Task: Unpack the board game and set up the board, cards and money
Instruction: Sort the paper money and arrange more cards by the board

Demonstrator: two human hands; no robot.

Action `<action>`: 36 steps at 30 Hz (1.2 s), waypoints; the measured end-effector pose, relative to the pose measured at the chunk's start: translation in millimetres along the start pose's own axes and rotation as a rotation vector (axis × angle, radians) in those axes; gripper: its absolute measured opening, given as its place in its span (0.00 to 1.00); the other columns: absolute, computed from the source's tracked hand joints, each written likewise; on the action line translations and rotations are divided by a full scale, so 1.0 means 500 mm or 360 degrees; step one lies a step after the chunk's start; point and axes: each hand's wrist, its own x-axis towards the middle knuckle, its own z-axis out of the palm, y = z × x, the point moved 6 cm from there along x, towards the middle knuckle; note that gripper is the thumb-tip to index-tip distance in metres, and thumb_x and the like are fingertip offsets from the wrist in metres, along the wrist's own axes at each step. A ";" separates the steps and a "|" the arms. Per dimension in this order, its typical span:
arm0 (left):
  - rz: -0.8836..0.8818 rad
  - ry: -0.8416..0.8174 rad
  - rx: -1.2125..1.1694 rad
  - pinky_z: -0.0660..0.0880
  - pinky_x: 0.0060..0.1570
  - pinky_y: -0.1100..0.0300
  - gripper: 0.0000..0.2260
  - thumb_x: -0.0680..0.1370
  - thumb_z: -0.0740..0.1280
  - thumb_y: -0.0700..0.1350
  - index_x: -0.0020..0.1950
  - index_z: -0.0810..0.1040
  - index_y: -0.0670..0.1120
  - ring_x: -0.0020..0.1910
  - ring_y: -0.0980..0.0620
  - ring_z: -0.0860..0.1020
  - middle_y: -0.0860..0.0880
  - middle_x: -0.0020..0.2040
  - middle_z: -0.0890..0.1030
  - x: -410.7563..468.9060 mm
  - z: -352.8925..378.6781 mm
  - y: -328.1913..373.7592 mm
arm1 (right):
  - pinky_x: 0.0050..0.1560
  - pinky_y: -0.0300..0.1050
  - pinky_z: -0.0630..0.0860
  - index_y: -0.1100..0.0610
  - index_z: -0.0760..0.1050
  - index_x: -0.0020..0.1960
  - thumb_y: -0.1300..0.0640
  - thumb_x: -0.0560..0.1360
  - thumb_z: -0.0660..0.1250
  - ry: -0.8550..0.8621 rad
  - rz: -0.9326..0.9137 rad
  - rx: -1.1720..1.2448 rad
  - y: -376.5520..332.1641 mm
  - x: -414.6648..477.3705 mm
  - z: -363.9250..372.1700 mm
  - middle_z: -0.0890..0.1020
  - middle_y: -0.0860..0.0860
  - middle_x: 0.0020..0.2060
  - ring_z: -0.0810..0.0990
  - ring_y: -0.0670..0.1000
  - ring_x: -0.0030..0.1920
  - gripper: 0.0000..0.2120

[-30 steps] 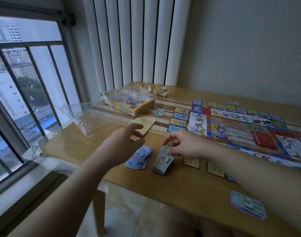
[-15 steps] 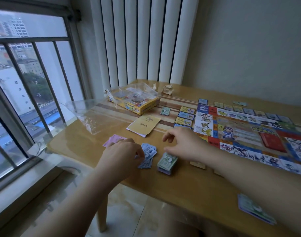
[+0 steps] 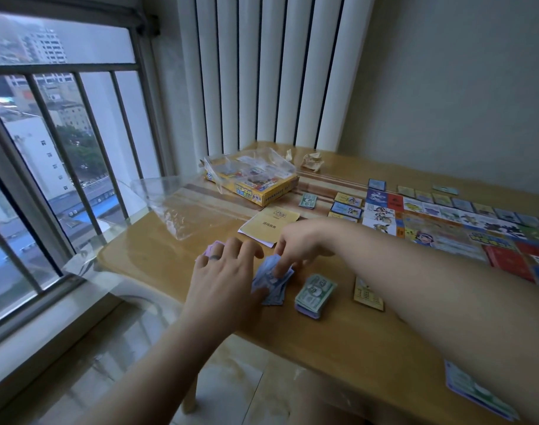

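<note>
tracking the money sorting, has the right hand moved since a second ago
Yes. The right hand has shifted left, off the green stack and onto the blue notes, which its fingers now pinch beside the left hand.

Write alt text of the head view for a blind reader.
The right hand pinches a pile of blue banknotes on a wooden table while the left hand touches it. A green banknote stack lies beside them; the game board is to the right, the yellow box behind.
</note>
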 end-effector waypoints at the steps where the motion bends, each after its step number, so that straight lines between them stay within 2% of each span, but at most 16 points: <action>1: -0.0002 0.0022 -0.0014 0.62 0.62 0.57 0.25 0.75 0.63 0.62 0.67 0.59 0.57 0.67 0.49 0.64 0.53 0.66 0.63 -0.003 -0.001 -0.001 | 0.36 0.37 0.73 0.58 0.74 0.63 0.52 0.71 0.73 -0.0026 0.0014 -0.0003 0.000 0.002 0.002 0.79 0.52 0.53 0.77 0.47 0.45 0.23; 5: -0.0060 0.0057 -0.0065 0.60 0.63 0.58 0.29 0.75 0.61 0.64 0.70 0.55 0.57 0.67 0.50 0.60 0.53 0.68 0.59 -0.011 0.000 -0.009 | 0.34 0.38 0.70 0.58 0.74 0.60 0.48 0.72 0.72 -0.0056 0.0020 -0.0116 -0.007 0.000 0.007 0.76 0.51 0.46 0.74 0.48 0.42 0.22; 9: -0.0220 -0.0023 -0.0131 0.58 0.66 0.56 0.37 0.71 0.63 0.67 0.74 0.50 0.57 0.70 0.48 0.57 0.51 0.71 0.56 -0.014 0.004 -0.026 | 0.34 0.40 0.69 0.59 0.75 0.59 0.45 0.72 0.71 -0.0015 0.0010 -0.0375 -0.018 -0.006 0.007 0.79 0.54 0.50 0.76 0.51 0.45 0.23; 11: -0.0323 -0.0097 -0.0243 0.58 0.69 0.53 0.42 0.69 0.65 0.68 0.74 0.48 0.56 0.72 0.46 0.56 0.49 0.73 0.56 -0.012 0.007 -0.040 | 0.34 0.41 0.68 0.60 0.76 0.56 0.45 0.72 0.70 0.0019 -0.0014 -0.0509 -0.028 -0.009 0.008 0.78 0.53 0.47 0.75 0.52 0.44 0.22; 13: -0.0431 -0.0107 -0.0394 0.62 0.67 0.51 0.39 0.70 0.65 0.67 0.75 0.51 0.55 0.72 0.44 0.61 0.47 0.72 0.59 -0.002 0.004 -0.063 | 0.34 0.42 0.68 0.60 0.76 0.57 0.47 0.73 0.70 0.0043 -0.0049 -0.0623 -0.042 -0.011 0.011 0.77 0.52 0.45 0.74 0.52 0.43 0.20; 15: -0.0501 -0.0130 -0.0440 0.67 0.63 0.50 0.33 0.74 0.63 0.62 0.74 0.56 0.53 0.69 0.43 0.66 0.45 0.71 0.64 0.017 0.003 -0.087 | 0.37 0.42 0.70 0.61 0.74 0.61 0.48 0.73 0.70 0.0046 -0.0058 -0.0677 -0.051 -0.012 0.011 0.78 0.53 0.48 0.75 0.52 0.45 0.22; 17: -0.0529 -0.0247 -0.0344 0.70 0.61 0.50 0.29 0.76 0.64 0.58 0.73 0.59 0.51 0.67 0.42 0.68 0.44 0.70 0.67 0.039 0.010 -0.101 | 0.40 0.43 0.71 0.62 0.73 0.64 0.48 0.73 0.70 0.0037 -0.0051 -0.0675 -0.055 -0.013 0.010 0.78 0.54 0.52 0.75 0.53 0.46 0.25; 20: -0.0501 -0.0446 -0.0158 0.72 0.59 0.50 0.30 0.74 0.69 0.55 0.71 0.62 0.47 0.65 0.41 0.71 0.42 0.66 0.70 0.072 0.024 -0.107 | 0.40 0.42 0.72 0.62 0.72 0.65 0.48 0.72 0.71 0.0032 -0.0043 -0.0644 -0.054 -0.012 0.009 0.79 0.55 0.54 0.76 0.53 0.46 0.27; 25: -0.0502 -0.0720 -0.0099 0.71 0.60 0.52 0.40 0.70 0.74 0.55 0.74 0.59 0.41 0.64 0.42 0.71 0.40 0.67 0.70 0.110 0.030 -0.107 | 0.40 0.43 0.72 0.61 0.72 0.65 0.48 0.72 0.71 0.0058 -0.0052 -0.0620 -0.051 -0.013 0.009 0.79 0.55 0.55 0.76 0.53 0.46 0.26; 28: -0.0591 -0.0838 -0.0035 0.72 0.61 0.48 0.44 0.68 0.74 0.58 0.73 0.58 0.39 0.64 0.39 0.71 0.38 0.67 0.69 0.112 0.029 -0.112 | 0.39 0.42 0.72 0.62 0.72 0.65 0.49 0.72 0.71 0.0067 -0.0052 -0.0614 -0.049 -0.015 0.011 0.79 0.55 0.55 0.76 0.52 0.46 0.26; 30: -0.0603 -0.0884 0.0004 0.73 0.60 0.48 0.41 0.68 0.74 0.59 0.70 0.62 0.37 0.62 0.39 0.73 0.38 0.64 0.72 0.112 0.022 -0.109 | 0.40 0.42 0.72 0.62 0.72 0.65 0.48 0.72 0.71 0.0073 -0.0048 -0.0610 -0.049 -0.016 0.012 0.79 0.55 0.56 0.76 0.52 0.47 0.26; 33: -0.0543 -0.0932 -0.0027 0.76 0.56 0.51 0.29 0.71 0.73 0.55 0.63 0.72 0.37 0.57 0.42 0.77 0.41 0.58 0.78 0.112 0.005 -0.090 | 0.41 0.43 0.72 0.62 0.72 0.65 0.49 0.73 0.71 0.0077 -0.0048 -0.0605 -0.050 -0.019 0.013 0.79 0.55 0.57 0.76 0.53 0.47 0.26; 36: -0.0550 -0.0973 -0.0121 0.76 0.56 0.52 0.25 0.73 0.73 0.50 0.63 0.72 0.38 0.52 0.44 0.77 0.42 0.60 0.76 0.112 0.001 -0.082 | 0.42 0.43 0.71 0.62 0.73 0.65 0.48 0.73 0.71 0.0105 -0.0050 -0.0607 -0.050 -0.020 0.013 0.78 0.55 0.58 0.78 0.54 0.53 0.26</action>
